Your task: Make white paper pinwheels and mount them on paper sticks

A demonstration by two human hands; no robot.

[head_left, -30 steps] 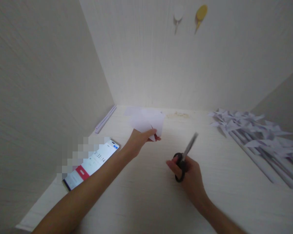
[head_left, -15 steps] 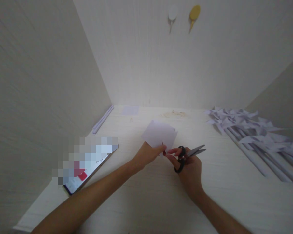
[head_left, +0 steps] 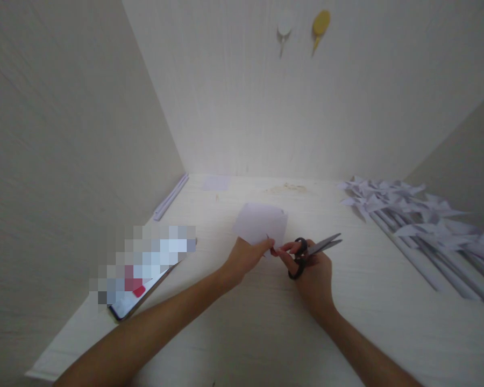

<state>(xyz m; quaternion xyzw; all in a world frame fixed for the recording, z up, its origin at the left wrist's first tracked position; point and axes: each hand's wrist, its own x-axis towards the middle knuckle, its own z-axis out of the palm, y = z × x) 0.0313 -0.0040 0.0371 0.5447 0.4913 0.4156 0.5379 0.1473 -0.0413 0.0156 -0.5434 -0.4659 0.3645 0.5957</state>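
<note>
A square white sheet of paper (head_left: 260, 221) is held near its lower edge by my left hand (head_left: 244, 259), with the thumb pressed on top and the fingers underneath. Beside it, my right hand (head_left: 315, 277) is closed around black-handled scissors (head_left: 322, 245). The scissor blades are slightly apart and point up and right, away from the paper. The right thumb and a fingertip pinch together close to the paper's lower corner, almost meeting the left thumb. A dark slit or line shows in the paper by the left thumb. What lies between the fingertips is too small to tell.
A phone (head_left: 124, 307) lies at the left, partly pixelated. Rolled paper sticks (head_left: 171, 197) rest along the left wall, near a small paper square (head_left: 216, 183). Several paper pinwheels (head_left: 387, 196) on sticks are piled at the right. White (head_left: 284, 27) and yellow (head_left: 321, 22) hooks are on the back wall.
The paper has turned slightly and its far edge has tipped lower. My right fingertips have shifted a little, the scissors staying in that hand. My left hand keeps its hold.
</note>
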